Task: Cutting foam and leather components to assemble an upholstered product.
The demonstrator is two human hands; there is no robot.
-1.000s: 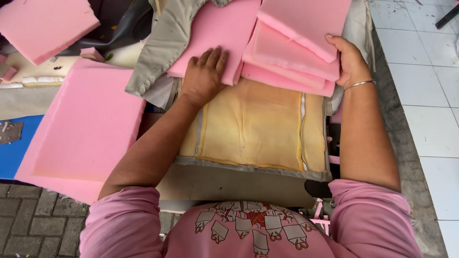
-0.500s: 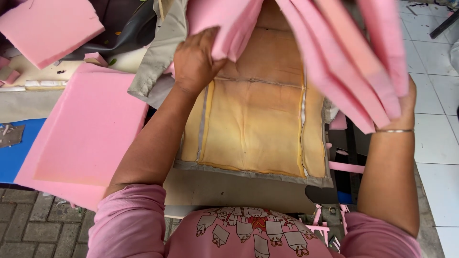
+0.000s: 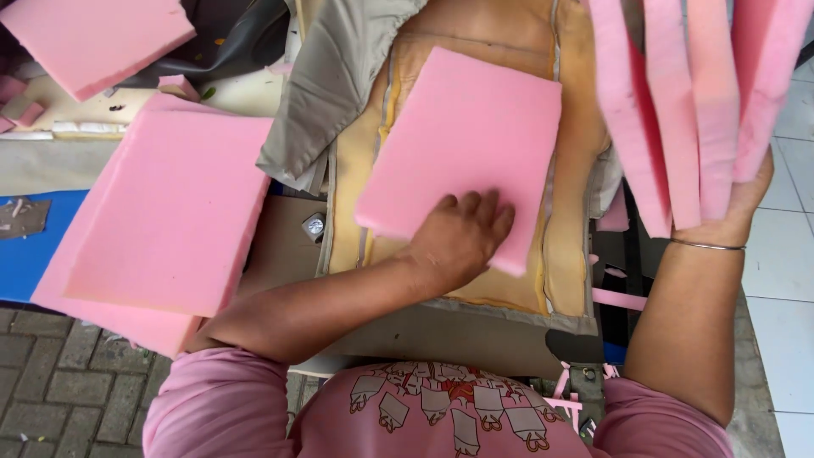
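One pink foam sheet (image 3: 462,148) lies across the middle of the tan cushion (image 3: 577,153), the left hand (image 3: 462,237) pressing its near edge, fingers spread flat. The right hand (image 3: 729,212) grips upright foam slabs (image 3: 695,93) (apparently unplaced) beyond the cushion's right edge.

Matt pink foam sheet (image 3: 465,140) lies on worn tan cushion (image 3: 577,144).

A stack of pink foam slabs (image 3: 161,220) lies left of the tan cushion (image 3: 577,127). Grey fabric (image 3: 339,93) drapes over the cushion's upper left corner. Another pink slab (image 3: 93,38) sits far up-left, beyond the stack, with small foam scraps (image 3: 21,106) below it.
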